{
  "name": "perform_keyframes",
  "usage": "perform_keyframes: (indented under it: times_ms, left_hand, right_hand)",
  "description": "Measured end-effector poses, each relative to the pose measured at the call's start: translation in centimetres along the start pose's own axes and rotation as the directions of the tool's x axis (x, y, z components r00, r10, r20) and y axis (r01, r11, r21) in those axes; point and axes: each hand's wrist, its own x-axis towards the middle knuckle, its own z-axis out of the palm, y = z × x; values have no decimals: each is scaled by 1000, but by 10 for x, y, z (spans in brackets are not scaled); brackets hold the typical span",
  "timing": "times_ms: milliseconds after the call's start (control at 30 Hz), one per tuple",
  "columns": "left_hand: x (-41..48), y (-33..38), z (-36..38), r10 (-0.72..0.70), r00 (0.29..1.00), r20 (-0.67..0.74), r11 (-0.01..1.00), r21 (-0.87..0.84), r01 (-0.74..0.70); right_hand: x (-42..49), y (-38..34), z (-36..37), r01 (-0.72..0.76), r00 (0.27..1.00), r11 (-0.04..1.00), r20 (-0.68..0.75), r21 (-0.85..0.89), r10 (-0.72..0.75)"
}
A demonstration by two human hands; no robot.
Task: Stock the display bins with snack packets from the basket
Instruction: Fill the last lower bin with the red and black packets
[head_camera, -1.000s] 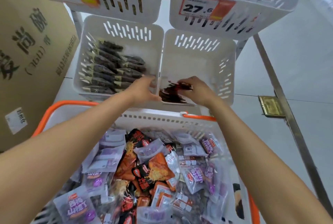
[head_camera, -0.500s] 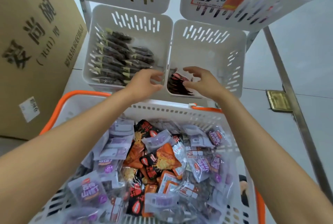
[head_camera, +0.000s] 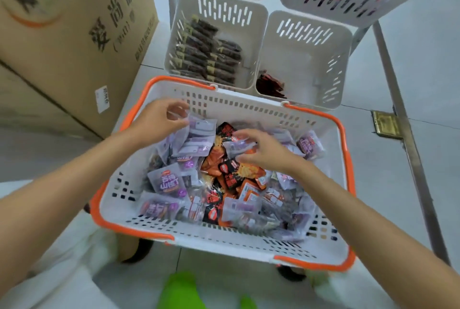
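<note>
– Purple-printed film under the left hand (head_camera: 159,122): fingers curled over a purple packet (head_camera: 199,127) at the basket's far left corner. Whether the grip has closed, cannot tell.
– Right hand (head_camera: 265,150)?
– Fingers spread and slack, resting on the pile mid-basket. Holds nothing.
– Stock?
– Snack packets (head_camera: 166,181) heaped in the basket (head_camera: 199,241), purple and red-black mixed. Beyond its far edge, the left bin (head_camera: 251,35) holds dark stick packs (head_camera: 206,59). The right bin (head_camera: 306,59) is nearly bare, with a few red-black packets (head_camera: 270,83) in its near left corner.
– How to do it well?
– Probably picking. Take one kind at a time, likely red-black for the right bin. Gather several flat, pinch the sealed edges, lay them aligned.
</note>
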Motion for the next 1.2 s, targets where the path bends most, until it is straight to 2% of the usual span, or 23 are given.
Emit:
perform_keyframes:
  times_ms: [100, 200, 267, 367, 500, 567, 633, 733, 800, 833, 867, 900, 933, 967, 1000, 1067, 1133, 1200]
  left_hand:
    - [-18, -21, -7, -9, 1000, -3, 999, 32, 9]
    - [-33, -34, -13, -33, 999, -20, 999, 40, 34]
    - [-39, -41, -14, -44, 999, -13, 999, 31, 44]
    - [-42, -40, -12, -59, 998, 5, 998, 20, 58]
    - [-39, -27, -1, -81, 996, 39, 997, -8, 82]
    - [-36, -15, 8, -83, 996, 29, 995, -61, 85]
    - [-33, 0, 17, -93, 994, 54, 989, -110, 98]
    - [-30, 22, 26, -128, 971, 201, 947, -266, 180]
    - [-30, 32, 30, -210, 936, 281, 868, -387, 311]
    - [-28, 34, 30, -271, 901, 338, 776, -478, 413]
    - [-26, 35, 27, -318, 845, 431, 618, -581, 529]
    - [-25, 34, 23, -308, 786, 536, 423, -663, 618]
    - [-25, 32, 19, -247, 760, 601, 268, -711, 650]
    - [-25, 30, 16, -192, 766, 614, 197, -740, 643]
    - [-25, 28, 15, -186, 788, 587, 201, -762, 615]
    - [-25, 25, 17, -260, 857, 445, 304, -805, 510]
    - [-27, 19, 20, -298, 907, 299, 375, -837, 399]
    - [-30, 14, 20, -239, 936, 259, 419, -842, 340]
  right_hand:
    - [20, -7, 54, -87, 981, 996, 179, 31, 80]
    - [36, -9, 103, -216, 957, 965, 227, 148, 179]
    - [40, -7, 127, -221, 965, 954, 185, 203, 184]
    - [37, 1, 130, -188, 982, 929, 48, 318, 183]
    - [17, 5, 80, -130, 972, 862, -107, 490, 208]
    - [3, 1, 44, -37, 971, 897, -195, 441, 136]
    - [-9, -6, 14, 38, 978, 897, -200, 441, 57]
    - [-22, -20, -7, 74, 986, 779, -160, 623, 34]
    - [-27, -32, -9, 164, 969, 752, -247, 639, -2]
    - [-28, -39, -9, 232, 946, 767, -323, 598, -34]
    - [-29, -46, -8, 291, 920, 789, -383, 541, -77]
    - [-29, -53, -7, 330, 905, 812, -405, 481, -128]
    - [-29, -59, -4, 344, 911, 835, -368, 429, -186]
    - [-30, -63, -2, 336, 927, 869, -290, 364, -237]
    - [-28, -65, -1, 318, 942, 906, -198, 278, -270]
    - [-23, -65, 4, 263, 964, 950, -79, 167, -253]
    - [-18, -65, 13, 137, 990, 930, -82, 342, -116]
    - [-12, -61, 24, 0, 999, 851, -43, 525, 26]
